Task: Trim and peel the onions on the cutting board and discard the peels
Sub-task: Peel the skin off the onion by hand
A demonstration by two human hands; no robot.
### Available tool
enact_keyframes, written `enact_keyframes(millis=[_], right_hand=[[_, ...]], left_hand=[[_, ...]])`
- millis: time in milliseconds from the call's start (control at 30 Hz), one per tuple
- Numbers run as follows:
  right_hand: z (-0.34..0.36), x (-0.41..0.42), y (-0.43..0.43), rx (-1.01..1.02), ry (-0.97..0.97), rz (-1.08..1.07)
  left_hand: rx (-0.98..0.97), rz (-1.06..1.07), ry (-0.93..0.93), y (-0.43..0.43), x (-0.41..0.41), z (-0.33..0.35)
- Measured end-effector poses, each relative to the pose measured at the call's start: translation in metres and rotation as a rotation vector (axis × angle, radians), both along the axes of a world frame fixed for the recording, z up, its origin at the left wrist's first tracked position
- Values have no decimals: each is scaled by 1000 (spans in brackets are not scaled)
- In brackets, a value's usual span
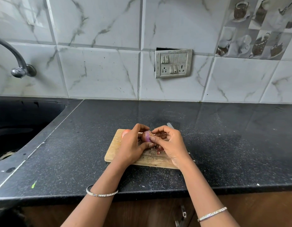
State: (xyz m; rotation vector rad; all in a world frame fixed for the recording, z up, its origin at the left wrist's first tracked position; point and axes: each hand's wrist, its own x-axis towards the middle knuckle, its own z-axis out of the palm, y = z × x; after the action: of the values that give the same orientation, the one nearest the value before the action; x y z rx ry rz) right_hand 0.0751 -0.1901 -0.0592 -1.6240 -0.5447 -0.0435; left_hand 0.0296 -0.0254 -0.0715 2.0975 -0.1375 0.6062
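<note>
Left hand (132, 145) grips the red onion (146, 136) above the cutting board (112, 154) so the right hand (170, 143) fingers can pinch its peel, scraps (158, 150) landing below, second onion (125, 132) far-left.

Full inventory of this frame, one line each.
cutting board: 1, light wood, counter centre
held onion: 1, purple, between hands
second onion: 1, orange-pink, board's far-left corner
peel scraps: several, reddish, board under hands
knife: 1, steel, right of board, partly hidden
counter: 1, black speckled, under board
sink: 1, black, left
tap: 1, metal, above sink
switch panel: 1, grey, tiled wall
bangles: 2, silver, on wrists
left hand: 1, grips held onion
right hand: 1, pinches its skin
</note>
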Motion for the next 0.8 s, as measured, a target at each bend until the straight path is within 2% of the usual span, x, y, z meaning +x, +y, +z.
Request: enact_keyframes(millis=[600, 800], right_hand=[[-1, 2, 1, -184, -87, 149], [1, 1, 1, -126, -45, 148]], left_hand=[[-34, -65, -36, 5, -3, 0], [-56, -84, -37, 4, -3, 1]])
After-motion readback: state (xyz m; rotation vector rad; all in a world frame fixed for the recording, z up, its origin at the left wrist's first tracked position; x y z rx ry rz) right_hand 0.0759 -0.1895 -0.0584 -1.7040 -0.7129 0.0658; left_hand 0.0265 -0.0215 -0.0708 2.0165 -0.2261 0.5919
